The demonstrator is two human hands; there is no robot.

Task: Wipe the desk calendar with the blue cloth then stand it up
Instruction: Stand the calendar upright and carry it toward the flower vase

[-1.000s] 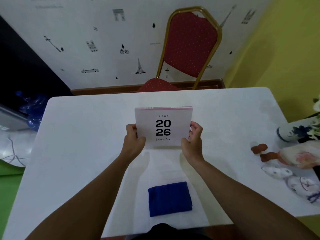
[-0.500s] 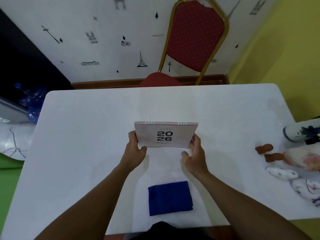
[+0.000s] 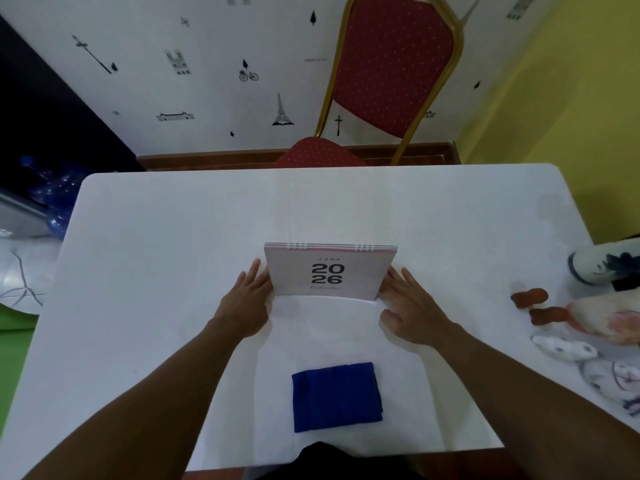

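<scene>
The pink-and-white desk calendar [image 3: 329,273], printed "2026", stands on the white table [image 3: 156,244] with its spiral binding on top. My left hand [image 3: 247,303] lies flat beside its left edge, fingers spread and touching or nearly touching the side. My right hand [image 3: 412,308] rests the same way at its right edge, fingers apart. Neither hand grips anything. The folded blue cloth [image 3: 336,396] lies flat on the table near the front edge, between my forearms, apart from both hands.
A red chair with a gold frame [image 3: 388,74] stands behind the table's far edge. Several ceramic items and brown pieces [image 3: 540,304] crowd the table's right edge. A blue object [image 3: 52,195] sits off the table at left.
The calendar went from held up in both hands to standing on the table. Both hands released it and opened flat beside its edges.
</scene>
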